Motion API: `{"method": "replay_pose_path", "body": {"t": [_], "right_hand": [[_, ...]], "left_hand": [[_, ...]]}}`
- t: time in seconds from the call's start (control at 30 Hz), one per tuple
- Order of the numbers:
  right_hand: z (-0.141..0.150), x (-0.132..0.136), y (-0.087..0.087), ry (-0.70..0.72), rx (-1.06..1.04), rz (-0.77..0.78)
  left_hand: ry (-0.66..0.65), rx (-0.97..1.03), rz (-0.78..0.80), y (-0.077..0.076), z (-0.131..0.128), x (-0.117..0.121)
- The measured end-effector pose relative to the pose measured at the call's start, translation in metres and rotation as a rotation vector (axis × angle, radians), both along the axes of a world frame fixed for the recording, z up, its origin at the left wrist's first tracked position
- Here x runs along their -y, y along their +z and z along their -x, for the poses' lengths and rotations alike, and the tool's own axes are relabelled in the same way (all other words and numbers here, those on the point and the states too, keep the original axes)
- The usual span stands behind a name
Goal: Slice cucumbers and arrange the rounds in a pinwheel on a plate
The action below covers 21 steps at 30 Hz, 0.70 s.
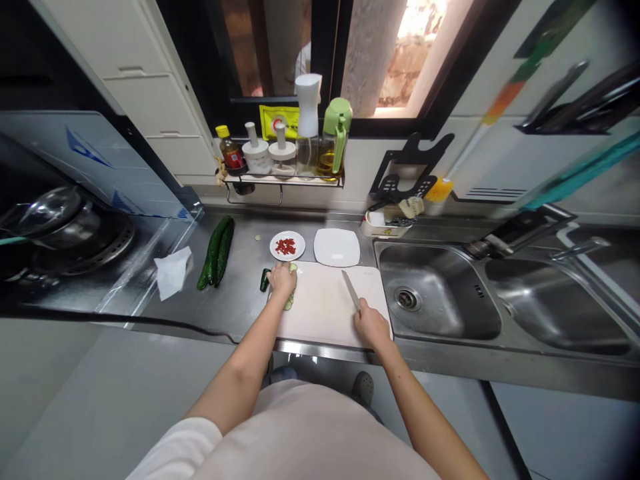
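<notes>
My left hand (283, 280) is at the left end of the white cutting board (330, 313), its fingers closed over cucumber slices. Some of these pale green cucumber slices (289, 303) show beside the palm; the rest are hidden beneath it. A dark green cucumber piece (264, 280) lies just left of this hand, by the board's edge. On the right side of the board, my right hand (373, 325) grips a knife (351, 290) by its handle. Its blade points up and left, apart from the slices.
Behind the board stand a small plate of chopped red bits (286, 247) and a white square plate (337, 247). Whole cucumbers (217, 253) and a crumpled tissue (173, 273) lie left. A double sink (440, 293) is right, a stove (75, 247) far left. A seasoning rack (285, 180) hangs above.
</notes>
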State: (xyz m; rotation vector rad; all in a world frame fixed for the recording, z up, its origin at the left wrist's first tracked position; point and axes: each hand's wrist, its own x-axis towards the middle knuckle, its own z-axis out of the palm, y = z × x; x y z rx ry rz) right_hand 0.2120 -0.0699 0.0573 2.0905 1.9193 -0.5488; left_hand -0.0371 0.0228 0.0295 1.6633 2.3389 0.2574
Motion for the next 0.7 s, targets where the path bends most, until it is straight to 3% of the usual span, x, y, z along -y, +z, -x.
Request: {"method": "replay_pose_path", "body": {"t": [0.2, 0.4, 0.7], "right_hand": [[0.001, 0.0, 0.003, -0.011, -0.002, 0.015], [0.001, 0.001, 0.003, 0.004, 0.007, -0.002], [0.0, 0.001, 0.002, 0.015, 0.019, -0.017]], "left_hand": [[-0.04, -0.055, -0.001, -0.008, -0.001, -0.009], [0.009, -0.013, 0.009, -0.012, 0.0, -0.013], [0.016, 0.132, -0.007, -0.002, -0.007, -0.015]]}}
